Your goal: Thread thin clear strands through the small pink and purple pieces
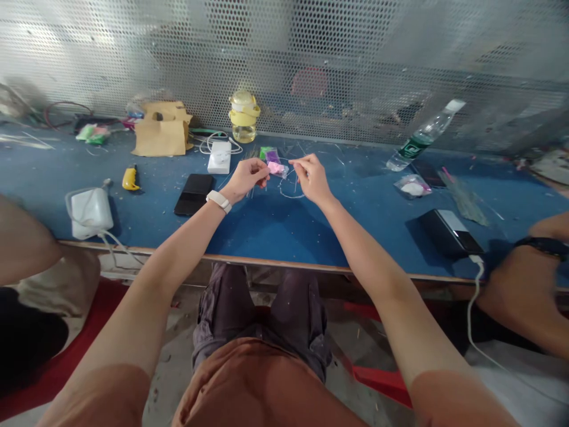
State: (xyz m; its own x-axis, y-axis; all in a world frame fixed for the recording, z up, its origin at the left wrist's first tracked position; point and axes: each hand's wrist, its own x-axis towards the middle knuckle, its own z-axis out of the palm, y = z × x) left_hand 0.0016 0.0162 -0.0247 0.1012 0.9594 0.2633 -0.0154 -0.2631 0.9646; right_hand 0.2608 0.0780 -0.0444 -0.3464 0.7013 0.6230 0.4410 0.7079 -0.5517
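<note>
Over the blue table, my left hand has its thumb and fingers pinched together, with a white band on the wrist. What it holds is too small to make out. To its right, my right hand is also closed in a pinch, and its content cannot be told apart either. A thin pale loop of thread lies between and below the hands. Small bags with pink, purple and green contents lie between the hands, the pink one beside my left fingertips.
A black phone, white charger and yellow-lidded bottle stand left of centre. A yellow cutter lies farther left. On the right are a tilted water bottle and black power bank. People's arms show at both sides.
</note>
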